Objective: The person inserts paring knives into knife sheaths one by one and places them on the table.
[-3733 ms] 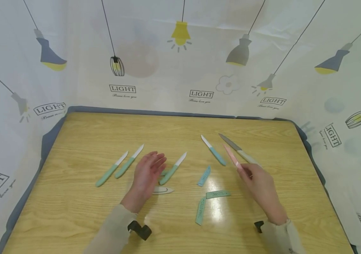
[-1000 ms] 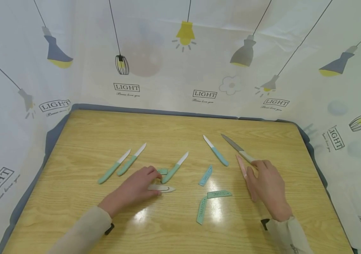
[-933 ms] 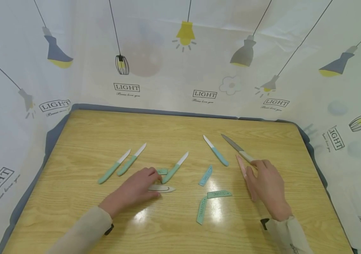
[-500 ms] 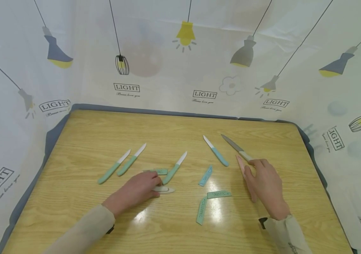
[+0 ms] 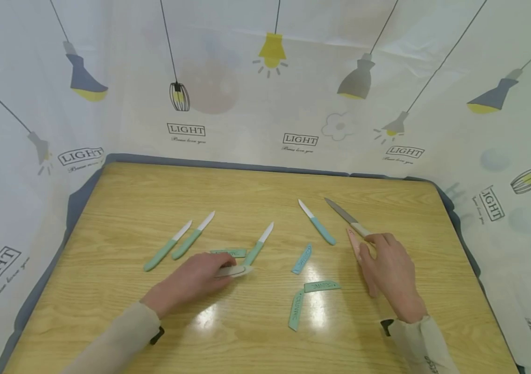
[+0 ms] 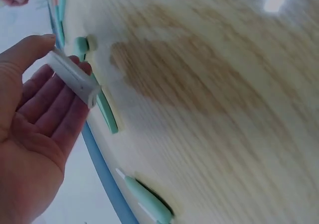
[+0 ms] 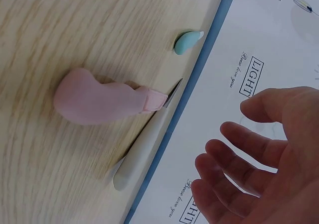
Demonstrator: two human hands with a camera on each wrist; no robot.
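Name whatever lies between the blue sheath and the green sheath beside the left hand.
The white-bladed green knife, as the head view shows.

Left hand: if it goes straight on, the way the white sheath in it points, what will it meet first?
Probably the nearest green-handled knife: in the head view, the white sheath in the left hand covers the knife's lower end. Height is unclear, so it may pass above.

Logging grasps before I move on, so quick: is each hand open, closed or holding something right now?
Left hand: closed, holding the flat, pointed off-white blade cover.
Right hand: open, holding nothing, near the smooth pink-handled knife.
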